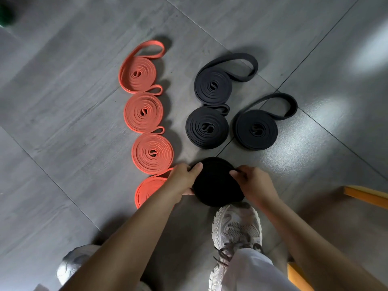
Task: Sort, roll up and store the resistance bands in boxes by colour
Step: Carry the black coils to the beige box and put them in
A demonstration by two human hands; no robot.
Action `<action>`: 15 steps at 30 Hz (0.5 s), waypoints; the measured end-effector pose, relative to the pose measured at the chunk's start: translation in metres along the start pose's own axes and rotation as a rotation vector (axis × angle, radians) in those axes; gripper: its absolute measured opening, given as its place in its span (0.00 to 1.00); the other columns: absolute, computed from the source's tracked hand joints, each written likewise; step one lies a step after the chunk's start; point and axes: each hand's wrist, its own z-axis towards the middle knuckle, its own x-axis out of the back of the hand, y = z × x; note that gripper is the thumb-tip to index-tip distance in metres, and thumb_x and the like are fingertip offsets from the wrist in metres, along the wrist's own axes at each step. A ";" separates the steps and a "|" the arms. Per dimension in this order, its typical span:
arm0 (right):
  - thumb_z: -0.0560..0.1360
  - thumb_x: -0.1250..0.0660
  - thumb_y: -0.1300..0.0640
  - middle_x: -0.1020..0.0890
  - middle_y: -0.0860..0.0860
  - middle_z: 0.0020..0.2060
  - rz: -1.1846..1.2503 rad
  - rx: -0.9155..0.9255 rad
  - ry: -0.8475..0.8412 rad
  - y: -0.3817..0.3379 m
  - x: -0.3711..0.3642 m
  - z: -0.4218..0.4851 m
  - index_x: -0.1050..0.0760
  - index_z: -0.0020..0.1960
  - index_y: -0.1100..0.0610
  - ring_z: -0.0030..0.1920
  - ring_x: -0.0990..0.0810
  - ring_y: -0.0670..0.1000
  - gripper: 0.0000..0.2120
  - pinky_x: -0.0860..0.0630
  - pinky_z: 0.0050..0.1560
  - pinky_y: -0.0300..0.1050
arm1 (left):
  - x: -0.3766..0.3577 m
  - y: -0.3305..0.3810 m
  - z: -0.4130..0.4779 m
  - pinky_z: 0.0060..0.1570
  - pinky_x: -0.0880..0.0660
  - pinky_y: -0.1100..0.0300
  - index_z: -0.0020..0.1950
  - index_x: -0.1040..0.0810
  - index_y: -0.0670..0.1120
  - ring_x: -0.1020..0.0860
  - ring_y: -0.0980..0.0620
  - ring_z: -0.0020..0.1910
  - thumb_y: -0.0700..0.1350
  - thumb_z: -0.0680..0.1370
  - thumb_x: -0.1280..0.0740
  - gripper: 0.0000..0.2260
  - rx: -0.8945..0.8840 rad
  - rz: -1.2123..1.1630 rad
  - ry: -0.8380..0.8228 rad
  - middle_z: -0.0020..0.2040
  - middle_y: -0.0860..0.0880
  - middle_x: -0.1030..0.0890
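The black roll (216, 183) is a band wound up flat on the floor (63, 106), and it sits right between both hands. The left grip (182, 181) holds its 9 o'clock side, with fingers curled over the top edge and the thumb low down. The right grip (254, 183) holds its 3 o'clock side and pinches the edge near the top. Both grips are closed on this roll.

At 12 o'clock from it lie 3 more black rolls. The middle black roll (206, 128) is closest. The right black roll (256, 129) lies just beside that one, with a loose loop sticking out at 1 o'clock. The far black roll (212, 85) touches the middle one and has a long loop at 2 o'clock.

At 9 o'clock from the black ones, 4 orange rolls lie in a line, each touching the next. They are the far orange roll (139, 74), the second orange roll (143, 112), the third orange roll (152, 152) and the near orange roll (147, 191).

A white shoe (237, 225) touches the held roll at 6 o'clock.

The left arm hides part of the near orange roll. The held roll is so dark that its turns are hard to see. A yellow thing (365, 195) at 3 o'clock is cut off by the edge. A green thing (5, 13) at 10 o'clock is blurry.
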 end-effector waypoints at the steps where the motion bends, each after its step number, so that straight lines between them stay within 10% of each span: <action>1: 0.76 0.37 0.46 0.17 0.55 0.39 0.039 -0.013 0.006 -0.002 0.000 -0.001 0.20 0.47 0.55 0.46 0.20 0.58 0.13 0.27 0.42 0.45 | -0.001 -0.002 0.001 0.46 0.21 0.43 0.54 0.27 0.37 0.22 0.43 0.51 0.49 0.79 0.36 0.15 0.009 -0.052 0.012 0.56 0.38 0.24; 10: 0.72 0.31 0.54 0.15 0.49 0.46 0.048 0.081 0.079 -0.026 0.021 0.012 0.19 0.53 0.48 0.50 0.18 0.54 0.10 0.25 0.48 0.44 | -0.023 -0.022 -0.006 0.43 0.21 0.47 0.58 0.31 0.48 0.26 0.50 0.55 0.47 0.80 0.38 0.08 0.027 -0.435 0.173 0.55 0.54 0.27; 15: 0.71 0.30 0.52 0.16 0.49 0.49 0.015 0.055 -0.016 -0.025 0.027 0.024 0.19 0.55 0.48 0.52 0.20 0.52 0.12 0.28 0.50 0.42 | 0.002 -0.021 0.002 0.55 0.28 0.51 0.59 0.26 0.44 0.26 0.39 0.57 0.50 0.79 0.39 0.13 -0.285 0.617 0.286 0.58 0.40 0.25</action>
